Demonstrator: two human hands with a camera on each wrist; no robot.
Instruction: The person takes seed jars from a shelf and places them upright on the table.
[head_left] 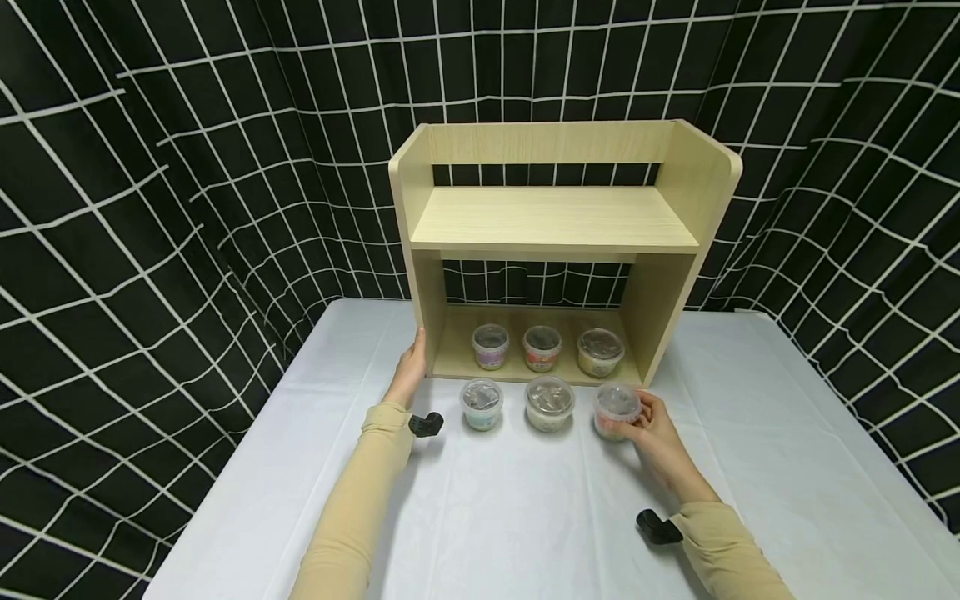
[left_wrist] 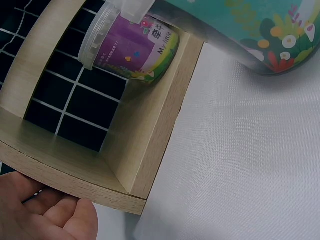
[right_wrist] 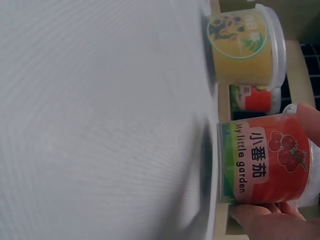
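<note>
My right hand [head_left: 663, 437] pinches a clear-lidded plastic tub [right_wrist: 265, 160] with a red tomato label between thumb and fingers. That tub is upright at the right end of a front row on the white cloth. Beside it stand a yellow-labelled tub [right_wrist: 245, 47] and a teal-labelled tub [head_left: 482, 404]. On the bottom board of a pale wooden shelf unit [head_left: 555, 221] are a purple-labelled tub [head_left: 491, 347], a red-labelled tub [head_left: 542, 348] and a pale-labelled tub [head_left: 600, 352]. My left hand [head_left: 408, 367] touches the outside of the unit's left side panel, fingers loosely bent.
The white-covered table [head_left: 510, 517] extends in front of the shelf unit and to both sides. Black cloth with a white grid [head_left: 337, 100] hangs behind and at the sides. A black wrist-camera mount [head_left: 426, 424] shows at the left wrist, another [head_left: 658, 527] at the right.
</note>
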